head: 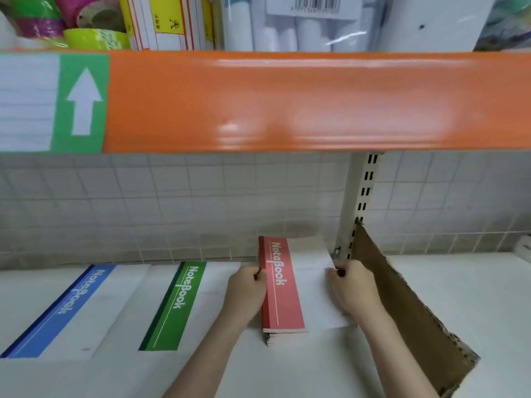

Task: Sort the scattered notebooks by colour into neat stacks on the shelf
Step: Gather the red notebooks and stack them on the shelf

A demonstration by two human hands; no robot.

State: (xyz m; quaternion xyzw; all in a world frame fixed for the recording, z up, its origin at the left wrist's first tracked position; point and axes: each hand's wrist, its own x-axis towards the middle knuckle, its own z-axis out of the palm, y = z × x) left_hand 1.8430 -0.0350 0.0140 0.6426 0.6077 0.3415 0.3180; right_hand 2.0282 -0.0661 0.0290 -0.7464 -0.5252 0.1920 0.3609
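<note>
Left hand [247,291]: fingers curled over the left edge of the red notebook stack [283,285], thumb on the spine side, gripping it; right hand [355,288]: fingers [340,272] pinching the right edge of the same stack's white top cover; both hands hold the stack from opposite sides, at 9 and 3 o'clock of it.

Red notebook stack: several notebooks, red band marked "NoteBook" along the left side, lying flat on the white shelf [459,282], near edges slightly uneven; positioned just right of centre, close to the tiled back wall [172,202].

Green notebook [175,305]: flat on the shelf at 9 o'clock of the left hand, just beside it; whether it touches the hand cannot be told.

Blue notebook [63,308]: flat at 9 o'clock of the green one, its white cover overlapping or abutting the green's.

Brown cardboard divider [408,311]: upright at 3 o'clock of the right hand, running from the slotted upright [362,196] toward the shelf front.

Orange shelf beam [287,101]: at 12 o'clock, bearing a green arrow label [83,101]; packaged goods above, blurred.
</note>
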